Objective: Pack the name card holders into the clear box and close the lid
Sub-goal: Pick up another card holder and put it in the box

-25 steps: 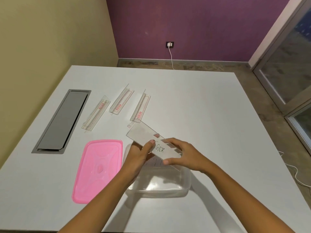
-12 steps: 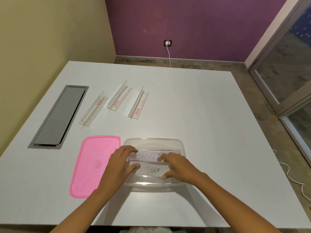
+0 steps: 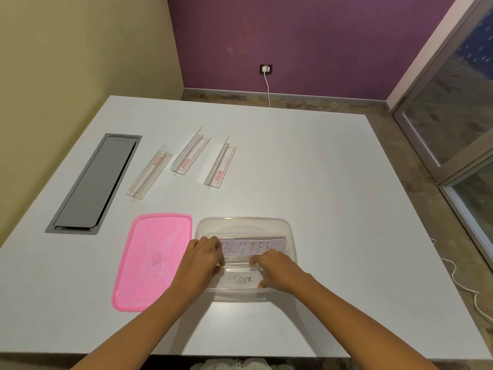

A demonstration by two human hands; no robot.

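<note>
The clear box [image 3: 244, 222] sits open near the table's front edge. Inside it lies a name card holder reading TIGER [image 3: 242, 279], flat at the near side, and behind it another holder with a card reading BUTTER [image 3: 250, 247]. My left hand [image 3: 204, 259] and my right hand [image 3: 274, 269] both reach into the box, fingers pinching the two ends of the TIGER holder. The pink lid [image 3: 153, 259] lies flat on the table just left of the box. Three clear holders [image 3: 149, 173] [image 3: 190, 153] [image 3: 220, 166] lie in a row farther back.
A grey cable hatch [image 3: 97, 182] is set into the white table [image 3: 333, 196] at the left. A white cable [image 3: 458, 279] trails on the floor to the right, and a glass door stands at the far right.
The TIGER holder, held tilted above the box a second ago, now lies flat inside it. Both hands went down into the box with it.
</note>
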